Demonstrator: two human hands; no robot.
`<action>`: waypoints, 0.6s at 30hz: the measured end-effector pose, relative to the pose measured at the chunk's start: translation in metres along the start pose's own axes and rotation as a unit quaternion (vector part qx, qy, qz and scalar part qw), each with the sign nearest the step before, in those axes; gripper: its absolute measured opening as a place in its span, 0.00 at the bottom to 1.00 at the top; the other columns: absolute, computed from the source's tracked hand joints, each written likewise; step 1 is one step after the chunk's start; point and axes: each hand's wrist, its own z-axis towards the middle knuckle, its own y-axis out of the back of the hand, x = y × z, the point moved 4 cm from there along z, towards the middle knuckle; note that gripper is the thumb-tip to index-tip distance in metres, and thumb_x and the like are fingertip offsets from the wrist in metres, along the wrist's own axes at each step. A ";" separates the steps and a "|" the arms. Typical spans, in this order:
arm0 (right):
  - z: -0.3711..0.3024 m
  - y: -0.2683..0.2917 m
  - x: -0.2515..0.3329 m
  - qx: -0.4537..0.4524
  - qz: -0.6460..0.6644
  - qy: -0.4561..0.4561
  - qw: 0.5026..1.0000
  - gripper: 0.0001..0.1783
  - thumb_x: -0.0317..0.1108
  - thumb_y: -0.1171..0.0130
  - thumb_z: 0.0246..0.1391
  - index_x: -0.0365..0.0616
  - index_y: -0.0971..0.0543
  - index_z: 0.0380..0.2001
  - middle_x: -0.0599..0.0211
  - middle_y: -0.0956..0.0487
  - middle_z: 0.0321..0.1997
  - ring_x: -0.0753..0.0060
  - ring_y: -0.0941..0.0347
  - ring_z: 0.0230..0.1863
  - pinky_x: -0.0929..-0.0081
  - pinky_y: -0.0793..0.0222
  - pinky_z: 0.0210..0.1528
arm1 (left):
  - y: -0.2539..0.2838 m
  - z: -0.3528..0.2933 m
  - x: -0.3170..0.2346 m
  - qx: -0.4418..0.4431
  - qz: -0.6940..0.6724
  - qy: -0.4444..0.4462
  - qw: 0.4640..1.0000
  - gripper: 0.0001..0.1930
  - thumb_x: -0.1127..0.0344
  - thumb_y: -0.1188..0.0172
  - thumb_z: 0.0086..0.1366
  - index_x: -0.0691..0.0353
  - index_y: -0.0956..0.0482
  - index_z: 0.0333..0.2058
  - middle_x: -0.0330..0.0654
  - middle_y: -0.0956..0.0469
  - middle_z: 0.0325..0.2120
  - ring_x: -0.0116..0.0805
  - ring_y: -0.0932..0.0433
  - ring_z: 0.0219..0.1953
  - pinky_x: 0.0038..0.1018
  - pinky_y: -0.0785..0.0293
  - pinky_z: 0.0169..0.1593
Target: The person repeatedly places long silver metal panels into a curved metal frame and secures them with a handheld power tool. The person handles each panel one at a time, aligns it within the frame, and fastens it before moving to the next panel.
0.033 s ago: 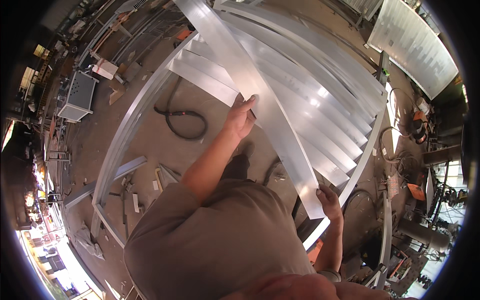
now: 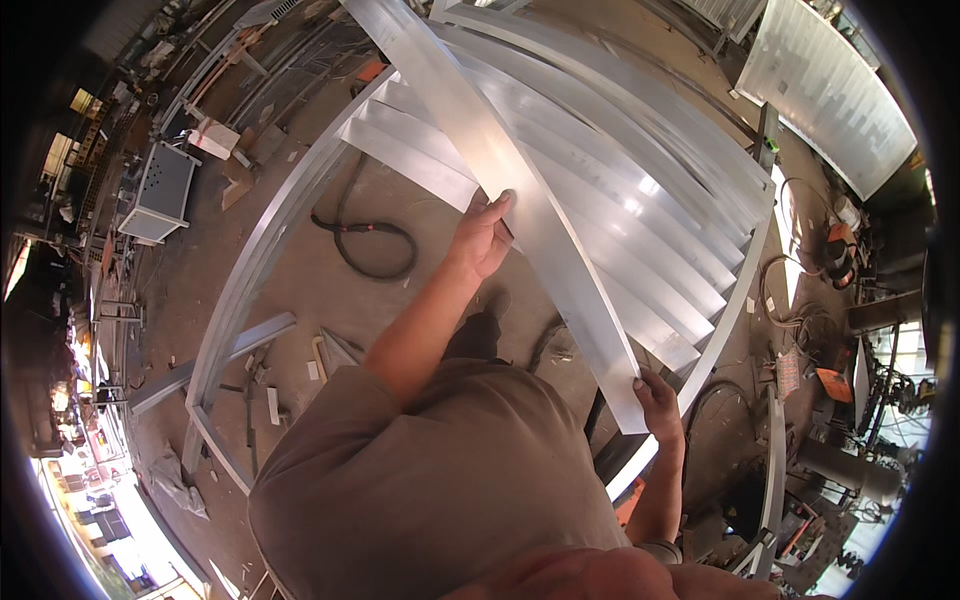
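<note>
A long, flat silvery metal slat (image 2: 505,170) slants across the view from the top left toward the lower right. Around its near edge, about midway along, my left hand (image 2: 483,235) is closed with the thumb on top. My right hand (image 2: 658,405) grips the slat's near end at the right, its thumb pressed on the face. Beneath and beyond lies a large metal frame (image 2: 262,225) with several overlapping slats (image 2: 630,225) set across it like louvres. The fingers under the slat are partly hidden.
A black cable (image 2: 375,270) loops on the floor inside the frame. A loose metal bar (image 2: 215,362) lies at the left, near a grey metal box (image 2: 158,192). A ribbed metal panel (image 2: 828,95) stands at the far right. Hoses and scraps lie along the right.
Almost nothing differs. The slat's near end has shifted very slightly up in the view, with both hands keeping their grip.
</note>
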 end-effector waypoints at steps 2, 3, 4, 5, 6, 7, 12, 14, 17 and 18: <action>-0.020 -0.005 0.005 -0.050 -0.036 0.052 0.997 0.22 0.43 0.40 0.68 0.38 0.19 0.56 0.52 0.14 0.43 0.66 0.19 0.46 0.67 0.27 0.52 | -0.008 -0.020 -0.006 0.024 -0.014 0.000 1.000 0.25 0.66 0.37 0.72 0.56 0.33 0.64 0.37 0.22 0.55 0.35 0.23 0.58 0.39 0.27 0.63; -0.031 -0.007 0.008 -0.071 -0.052 0.068 0.994 0.22 0.42 0.40 0.68 0.38 0.19 0.56 0.50 0.15 0.43 0.65 0.19 0.46 0.66 0.26 0.52 | -0.013 -0.029 -0.010 0.043 -0.018 -0.004 0.999 0.24 0.64 0.37 0.72 0.55 0.33 0.64 0.37 0.22 0.55 0.35 0.23 0.58 0.40 0.27 0.63; -0.038 -0.009 0.013 -0.092 -0.061 0.107 0.988 0.22 0.42 0.40 0.68 0.38 0.19 0.56 0.49 0.15 0.43 0.65 0.19 0.46 0.66 0.26 0.52 | -0.017 -0.036 -0.013 0.060 -0.020 -0.008 0.998 0.24 0.61 0.38 0.73 0.54 0.32 0.64 0.37 0.22 0.56 0.36 0.23 0.58 0.40 0.27 0.63; -0.045 -0.012 0.015 -0.104 -0.058 0.112 0.986 0.20 0.40 0.39 0.67 0.38 0.19 0.54 0.50 0.15 0.42 0.61 0.19 0.45 0.65 0.26 0.51 | -0.020 -0.043 -0.014 0.059 -0.050 0.005 0.997 0.22 0.60 0.39 0.74 0.54 0.31 0.63 0.36 0.22 0.54 0.36 0.23 0.57 0.40 0.28 0.63; -0.051 -0.015 0.015 -0.113 -0.064 0.106 0.986 0.19 0.39 0.38 0.66 0.38 0.19 0.54 0.51 0.16 0.42 0.61 0.19 0.45 0.66 0.26 0.51 | -0.022 -0.047 -0.015 0.056 -0.078 0.019 0.995 0.21 0.58 0.41 0.75 0.54 0.30 0.62 0.36 0.22 0.52 0.36 0.24 0.57 0.40 0.29 0.63; -0.057 -0.019 0.016 -0.124 -0.067 0.117 0.983 0.19 0.38 0.38 0.66 0.37 0.19 0.53 0.51 0.16 0.42 0.60 0.19 0.44 0.66 0.26 0.51 | -0.023 -0.051 -0.015 0.031 -0.098 0.033 0.994 0.20 0.56 0.43 0.76 0.54 0.29 0.61 0.35 0.22 0.51 0.36 0.24 0.56 0.41 0.29 0.62; -0.078 -0.037 0.022 -0.150 -0.172 0.195 0.954 0.28 0.33 0.26 0.50 0.43 0.19 0.56 0.52 0.18 0.54 0.49 0.22 0.56 0.59 0.28 0.59 | -0.041 -0.059 -0.027 0.276 -0.171 0.000 0.946 0.25 0.39 0.54 0.77 0.53 0.24 0.55 0.35 0.20 0.34 0.33 0.22 0.39 0.35 0.29 0.49; -0.081 -0.051 0.026 -0.157 -0.242 0.230 0.929 0.45 0.34 0.21 0.40 0.44 0.27 0.64 0.50 0.25 0.64 0.43 0.30 0.65 0.51 0.34 0.67 | -0.034 -0.058 -0.025 0.244 -0.202 0.009 0.949 0.21 0.47 0.49 0.74 0.55 0.20 0.52 0.35 0.24 0.24 0.30 0.26 0.29 0.30 0.32 0.42; -0.078 -0.067 0.033 -0.186 -0.331 0.236 0.895 0.58 0.35 0.20 0.35 0.40 0.37 0.71 0.46 0.29 0.68 0.39 0.36 0.70 0.47 0.41 0.72 | -0.030 -0.055 -0.031 0.320 -0.229 0.016 0.919 0.21 0.48 0.49 0.75 0.57 0.22 0.54 0.36 0.25 0.24 0.30 0.28 0.28 0.28 0.33 0.42; -0.077 -0.070 0.035 -0.196 -0.332 0.228 0.894 0.58 0.35 0.20 0.35 0.39 0.37 0.71 0.46 0.29 0.67 0.39 0.36 0.69 0.47 0.41 0.71 | -0.028 -0.055 -0.034 0.340 -0.236 0.019 0.910 0.23 0.47 0.49 0.75 0.58 0.23 0.56 0.35 0.27 0.25 0.29 0.29 0.29 0.27 0.34 0.43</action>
